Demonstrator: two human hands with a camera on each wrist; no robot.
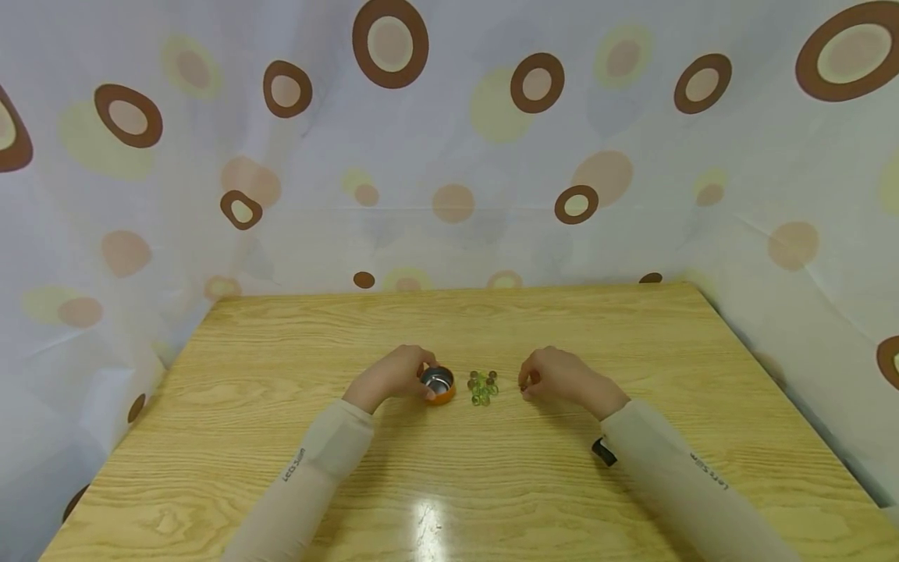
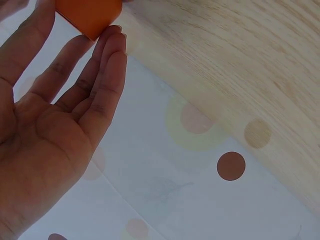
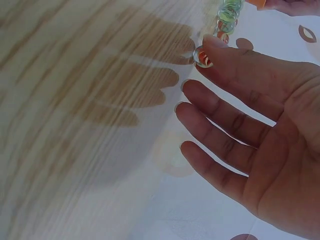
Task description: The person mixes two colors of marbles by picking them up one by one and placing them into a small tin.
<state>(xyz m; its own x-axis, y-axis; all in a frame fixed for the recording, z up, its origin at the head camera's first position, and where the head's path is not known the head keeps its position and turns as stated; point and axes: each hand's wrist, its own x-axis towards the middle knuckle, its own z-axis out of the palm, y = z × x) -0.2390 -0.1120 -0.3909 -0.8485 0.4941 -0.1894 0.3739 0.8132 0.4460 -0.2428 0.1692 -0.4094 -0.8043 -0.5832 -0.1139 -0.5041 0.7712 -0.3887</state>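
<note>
A small round bowl (image 1: 442, 399), orange outside and metallic inside, stands on the wooden table. My left hand (image 1: 396, 371) grips its left side, thumb at the near rim and fingers at the far side; in the left wrist view the fingertips touch the orange wall (image 2: 92, 15). To the right of the bowl lies a cluster of glass marbles (image 1: 481, 385), some greenish, some darker. Farther right, my right hand (image 1: 562, 380) pinches a clear marble with a red-orange swirl (image 3: 202, 57) between thumb and index finger, close to the tabletop. Its other fingers are slightly bent and apart.
The light wooden table (image 1: 281, 343) reaches back to a white sheet with brown and beige circles (image 1: 449, 140), which also hangs at both sides. A black strap (image 1: 604, 452) shows at the right sleeve.
</note>
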